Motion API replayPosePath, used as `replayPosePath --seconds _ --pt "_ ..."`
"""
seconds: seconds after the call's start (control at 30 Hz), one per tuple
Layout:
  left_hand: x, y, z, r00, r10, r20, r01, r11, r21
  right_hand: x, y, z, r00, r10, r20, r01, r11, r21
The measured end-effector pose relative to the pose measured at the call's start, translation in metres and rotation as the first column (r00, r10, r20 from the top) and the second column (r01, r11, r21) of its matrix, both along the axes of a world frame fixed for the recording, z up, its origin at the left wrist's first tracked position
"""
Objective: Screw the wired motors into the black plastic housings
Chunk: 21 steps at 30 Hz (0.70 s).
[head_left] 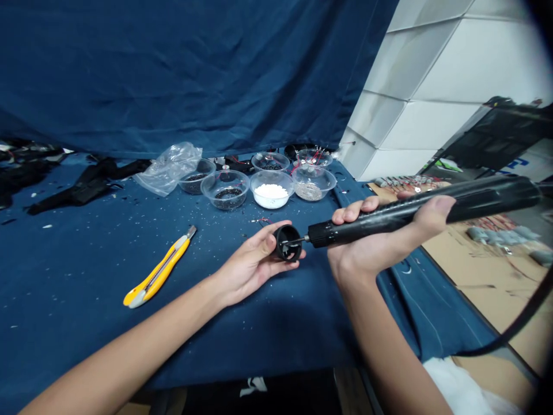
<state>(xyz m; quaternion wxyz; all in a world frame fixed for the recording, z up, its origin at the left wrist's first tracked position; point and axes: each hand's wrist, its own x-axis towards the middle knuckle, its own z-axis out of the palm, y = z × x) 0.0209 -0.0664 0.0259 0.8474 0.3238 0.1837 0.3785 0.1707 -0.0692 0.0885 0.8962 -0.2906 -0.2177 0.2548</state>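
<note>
Cable cut off, right edge; detail inside cup too small.

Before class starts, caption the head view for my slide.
Left hand holds a black cup; right hand, a black driver reaching inside.

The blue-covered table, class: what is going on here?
A person's left hand holds a small, round, hollow black part over the table. The right hand grips a long black tool, its thin metal bit reaching into the part's open end. Whether anything is turning, the picture cannot tell. A yellow cutter lies on the table, and clear bowls of small pieces stand behind the hands.
</note>
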Motion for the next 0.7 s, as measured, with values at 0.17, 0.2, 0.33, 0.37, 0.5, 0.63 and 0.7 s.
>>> replayPosePath --seconds 0.17,0.2,0.33,0.37,0.5,0.63,0.7 --pt "0.002 -0.004 -0.002 1.0 0.011 -0.007 -0.012 1.0 -0.025 -0.002 0.0 -0.004 0.999 -0.029 0.039 0.027 0.999 0.038" --pt "0.003 -0.005 -0.002 1.0 0.015 -0.008 -0.016 0.999 -0.033 -0.002 0.0 -0.005 0.998 -0.032 0.046 0.03 0.999 0.045" --pt "0.004 -0.007 -0.002 1.0 0.024 -0.014 -0.025 0.998 -0.052 -0.004 -0.003 -0.009 0.997 -0.039 0.066 0.036 0.998 0.057" --pt "0.004 -0.007 -0.002 1.0 0.024 -0.016 -0.025 0.998 -0.053 -0.004 -0.004 -0.009 0.997 -0.038 0.068 0.033 0.998 0.062" --pt "0.004 -0.009 -0.001 0.999 0.035 -0.021 -0.036 0.998 -0.053 -0.007 -0.009 -0.007 0.995 -0.012 0.098 0.001 0.994 0.107" --pt "0.003 -0.01 -0.002 0.999 0.037 -0.022 -0.038 0.997 -0.06 -0.012 -0.017 -0.001 0.988 0.009 0.153 -0.032 0.988 0.153" --pt "0.003 -0.011 -0.002 0.999 0.029 -0.022 -0.03 0.998 -0.062 -0.013 -0.022 0.003 0.982 0.006 0.188 -0.04 0.984 0.175"
